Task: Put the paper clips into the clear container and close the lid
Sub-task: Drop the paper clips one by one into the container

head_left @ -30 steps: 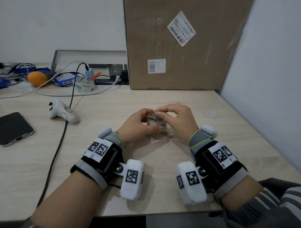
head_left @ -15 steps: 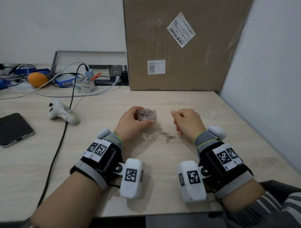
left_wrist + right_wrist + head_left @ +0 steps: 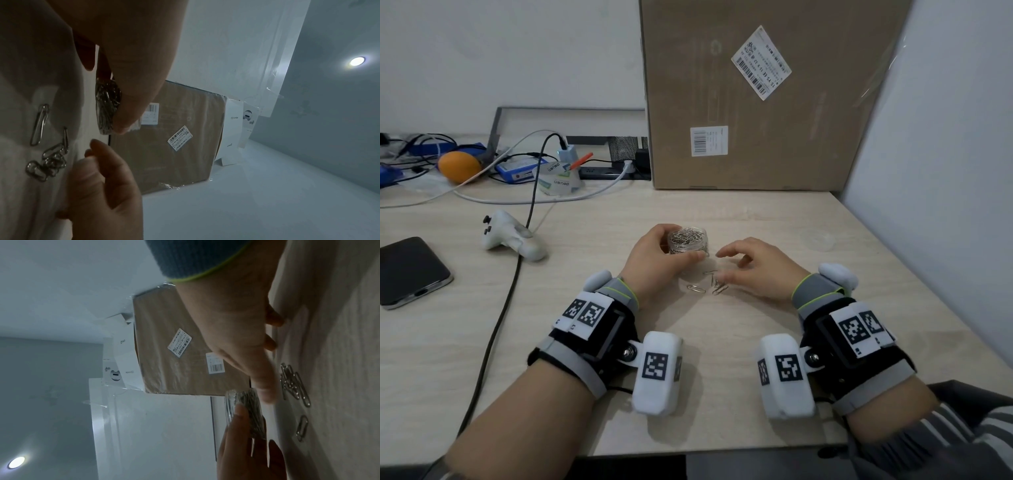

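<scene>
Left hand [image 3: 654, 260] wraps clear container [image 3: 688, 241], frame centre, steadying open mouth for loading. Right hand [image 3: 753, 267] fingers loosely spread, empty, over loose paper clips [image 3: 710, 284] just below on table [image 3: 722, 212].

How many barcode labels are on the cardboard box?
2. A tilted label sits high on the box front, toward the right; a straight label sits lower, near the middle. Other faces are hidden.

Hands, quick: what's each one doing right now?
Left hand: grips the clear container of paper clips.
Right hand: open, holding nothing, fingers spread just above the loose paper clips on the table.
</scene>
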A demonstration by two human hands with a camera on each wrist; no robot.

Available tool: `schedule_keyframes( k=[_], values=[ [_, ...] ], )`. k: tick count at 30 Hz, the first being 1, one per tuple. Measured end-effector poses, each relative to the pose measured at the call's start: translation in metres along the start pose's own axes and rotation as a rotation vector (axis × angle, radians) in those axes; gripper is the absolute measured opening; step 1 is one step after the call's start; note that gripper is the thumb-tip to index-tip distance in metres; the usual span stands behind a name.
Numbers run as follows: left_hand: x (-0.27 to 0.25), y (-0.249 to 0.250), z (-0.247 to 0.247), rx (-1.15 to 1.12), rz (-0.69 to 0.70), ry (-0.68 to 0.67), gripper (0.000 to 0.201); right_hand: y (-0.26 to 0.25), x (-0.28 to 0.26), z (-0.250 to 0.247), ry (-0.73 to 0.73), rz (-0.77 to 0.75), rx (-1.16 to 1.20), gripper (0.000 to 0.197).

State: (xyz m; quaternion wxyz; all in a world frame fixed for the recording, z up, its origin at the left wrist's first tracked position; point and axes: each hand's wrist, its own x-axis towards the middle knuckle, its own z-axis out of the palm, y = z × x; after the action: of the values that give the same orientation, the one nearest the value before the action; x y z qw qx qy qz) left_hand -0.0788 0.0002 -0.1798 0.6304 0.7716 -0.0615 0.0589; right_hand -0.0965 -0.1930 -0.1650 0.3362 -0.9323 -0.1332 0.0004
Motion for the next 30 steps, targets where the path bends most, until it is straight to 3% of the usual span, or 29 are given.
schedule_keyframes(
  k=[3, 13, 22, 30],
  values=[
    [0.0, 0.001, -0.001, 0.009, 0.002, -0.006, 0.053, 0.001, -0.001, -0.002, -0.113, -0.02, -0.073, 0.048],
    [0.0, 0.0, 0.0, 0.016, 0.007, -0.023, 0.052, 0.001, 0.009, 0.011, -0.007, -0.228, -0.158, 0.013],
    [0.003, -0.003, 0.0, 0.012, -0.001, -0.019, 0.052, -0.004, 0.013, 0.017, -0.026, -0.177, -0.283, 0.013],
    [0.003, -0.005, -0.002, 0.015, -0.009, -0.016, 0.055, -0.003, 0.009, 0.012, 0.096, -0.166, -0.127, 0.007]
  ],
)
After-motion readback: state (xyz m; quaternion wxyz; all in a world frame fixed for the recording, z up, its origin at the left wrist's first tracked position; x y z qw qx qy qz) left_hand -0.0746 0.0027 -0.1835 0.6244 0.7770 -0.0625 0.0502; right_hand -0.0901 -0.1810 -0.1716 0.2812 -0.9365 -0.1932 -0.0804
